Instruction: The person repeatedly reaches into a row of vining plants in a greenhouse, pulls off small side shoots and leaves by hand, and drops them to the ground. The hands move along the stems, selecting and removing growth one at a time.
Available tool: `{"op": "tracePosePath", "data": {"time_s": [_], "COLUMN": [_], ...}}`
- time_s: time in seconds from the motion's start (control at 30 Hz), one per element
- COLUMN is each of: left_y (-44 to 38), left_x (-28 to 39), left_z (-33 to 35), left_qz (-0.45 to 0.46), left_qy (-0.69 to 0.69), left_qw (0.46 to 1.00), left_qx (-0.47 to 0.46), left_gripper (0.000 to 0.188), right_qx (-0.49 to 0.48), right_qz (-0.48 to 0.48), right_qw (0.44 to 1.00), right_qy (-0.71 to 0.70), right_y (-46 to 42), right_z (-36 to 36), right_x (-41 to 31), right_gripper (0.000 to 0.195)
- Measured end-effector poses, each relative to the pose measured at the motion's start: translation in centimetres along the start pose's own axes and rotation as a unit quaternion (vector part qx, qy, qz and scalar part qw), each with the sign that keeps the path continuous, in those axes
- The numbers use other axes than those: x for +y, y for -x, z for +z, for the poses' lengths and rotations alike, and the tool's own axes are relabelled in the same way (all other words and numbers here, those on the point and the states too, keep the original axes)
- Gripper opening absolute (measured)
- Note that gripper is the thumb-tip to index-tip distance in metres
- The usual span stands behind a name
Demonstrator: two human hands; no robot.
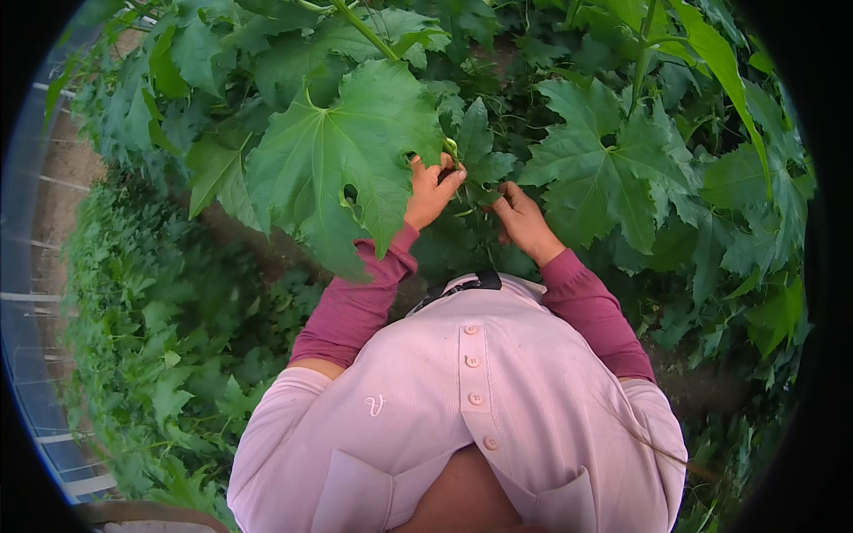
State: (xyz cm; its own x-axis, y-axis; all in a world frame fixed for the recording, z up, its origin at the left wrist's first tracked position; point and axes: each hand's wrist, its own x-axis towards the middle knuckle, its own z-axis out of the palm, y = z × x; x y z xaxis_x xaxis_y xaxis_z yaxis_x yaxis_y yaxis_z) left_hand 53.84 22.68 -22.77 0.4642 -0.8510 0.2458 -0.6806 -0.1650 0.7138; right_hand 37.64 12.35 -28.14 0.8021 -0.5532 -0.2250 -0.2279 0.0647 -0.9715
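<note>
My left hand (pixel 433 190) is raised among the foliage, its thumb and fingers closed around a thin green vine stem (pixel 451 145). A broad lobed leaf (pixel 326 143) with a few holes hangs beside that hand and overlaps the left forearm. Just to the right, my right hand (pixel 525 218) has its thumb and bent fingers together at the lower edge of a smaller dark green leaf (pixel 481 150). Its fingertips are partly hidden. Both hands are bare below maroon sleeves.
Another large lobed leaf (pixel 608 154) spreads right of my right hand. Dense low vines (pixel 153 320) fill the left side. Beyond them run bare soil (pixel 56 213) and a translucent sheet wall (pixel 23 266) with pale bars. An upright stem (pixel 641 66) rises at upper right.
</note>
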Motion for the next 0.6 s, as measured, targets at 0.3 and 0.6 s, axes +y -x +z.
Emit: {"op": "tracePosePath", "data": {"time_s": [0.3,0.6], "left_y": [0.1,0.5], "left_x": [0.3,1.1], "left_z": [-1.0,-1.9], "left_qz": [0.001,0.039], "left_qy": [0.02,0.029], "left_qw": [0.999,0.998], "left_qx": [-0.026,-0.026], "left_gripper": [0.012,0.014], "right_qx": [-0.135,-0.256], "right_qz": [0.01,-0.136], "right_qw": [0.98,0.948], "right_qy": [-0.145,-0.129], "right_y": [2.1,8.1], "right_z": [0.3,-2.7], "right_x": [-3.0,-12.3], "right_gripper": [0.012,0.012]}}
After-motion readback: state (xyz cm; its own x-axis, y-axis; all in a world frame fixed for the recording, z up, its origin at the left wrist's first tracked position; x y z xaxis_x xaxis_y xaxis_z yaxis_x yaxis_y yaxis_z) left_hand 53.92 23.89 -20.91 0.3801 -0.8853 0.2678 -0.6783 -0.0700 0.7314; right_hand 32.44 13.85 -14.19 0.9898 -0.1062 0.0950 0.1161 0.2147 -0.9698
